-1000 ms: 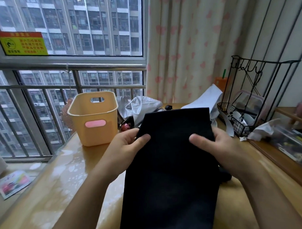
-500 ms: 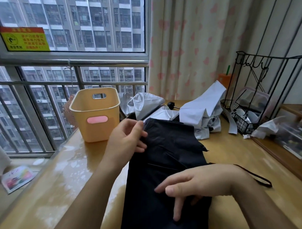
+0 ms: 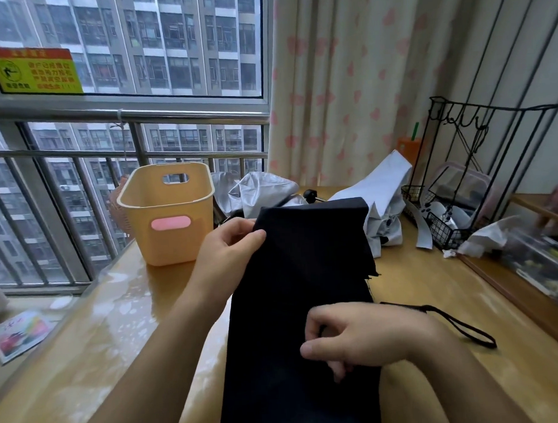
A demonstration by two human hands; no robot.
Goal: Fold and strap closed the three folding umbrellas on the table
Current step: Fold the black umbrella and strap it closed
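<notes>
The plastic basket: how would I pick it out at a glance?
Start at the big window. On the wooden table below it stands the plastic basket, left of the black umbrella. Only it is peach-yellow, with a pink oval on its front.

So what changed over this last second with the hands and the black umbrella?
The right hand let go of the top edge of the black fabric umbrella canopy, dropped to its middle and now curls its fingers into the cloth. The black wrist strap now shows on the wooden table. The left hand still grips the top left corner; the yellow plastic basket and silver umbrellas stayed put.
</notes>
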